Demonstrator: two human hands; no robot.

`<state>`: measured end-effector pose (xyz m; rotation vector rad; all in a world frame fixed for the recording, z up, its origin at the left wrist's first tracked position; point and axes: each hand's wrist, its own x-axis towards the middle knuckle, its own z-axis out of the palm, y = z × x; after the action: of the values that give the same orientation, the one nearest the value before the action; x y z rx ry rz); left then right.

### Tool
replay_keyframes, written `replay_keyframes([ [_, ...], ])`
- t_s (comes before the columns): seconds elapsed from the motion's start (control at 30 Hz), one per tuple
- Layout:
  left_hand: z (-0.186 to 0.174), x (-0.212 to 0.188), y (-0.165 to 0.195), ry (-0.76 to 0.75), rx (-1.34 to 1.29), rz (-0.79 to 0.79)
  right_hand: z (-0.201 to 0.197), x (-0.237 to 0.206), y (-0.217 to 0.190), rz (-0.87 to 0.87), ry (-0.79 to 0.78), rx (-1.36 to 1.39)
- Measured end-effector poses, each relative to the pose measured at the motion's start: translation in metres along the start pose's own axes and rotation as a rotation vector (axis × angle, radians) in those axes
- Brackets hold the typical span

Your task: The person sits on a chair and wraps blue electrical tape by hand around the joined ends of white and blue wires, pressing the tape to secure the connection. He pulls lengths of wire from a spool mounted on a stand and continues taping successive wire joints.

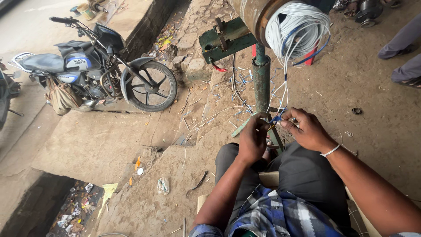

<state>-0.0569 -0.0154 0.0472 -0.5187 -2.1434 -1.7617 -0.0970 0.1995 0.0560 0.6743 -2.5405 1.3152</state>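
A bundle of white and blue wires (298, 28) sticks out of a rusty metal cylinder (252, 13) mounted on a green stand (261, 79). Several thin wires (283, 94) hang down from the bundle to my hands. My left hand (253, 139) pinches the lower wire ends with closed fingers. My right hand (307, 129), a white band on its wrist, pinches a blue wire end beside it. Both hands meet just above my knees, next to the stand's post.
A motorcycle (94, 70) is parked at the left on the pavement. A drain trench (66, 206) full of litter opens at the lower left. Wire scraps (232, 94) litter the ground near the stand. Another person's legs (401, 52) show at the upper right.
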Motion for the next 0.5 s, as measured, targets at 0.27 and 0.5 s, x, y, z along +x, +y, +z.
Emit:
replay_keyframes([
  [0.27, 0.005, 0.014, -0.009, -0.164, -0.287, -0.159, 0.023, 0.004, 0.014, 0.174, 0.067, 0.226],
  [0.5, 0.005, 0.037, -0.016, -0.310, -0.483, -0.324, 0.021, 0.016, 0.010, 0.180, 0.086, 0.083],
])
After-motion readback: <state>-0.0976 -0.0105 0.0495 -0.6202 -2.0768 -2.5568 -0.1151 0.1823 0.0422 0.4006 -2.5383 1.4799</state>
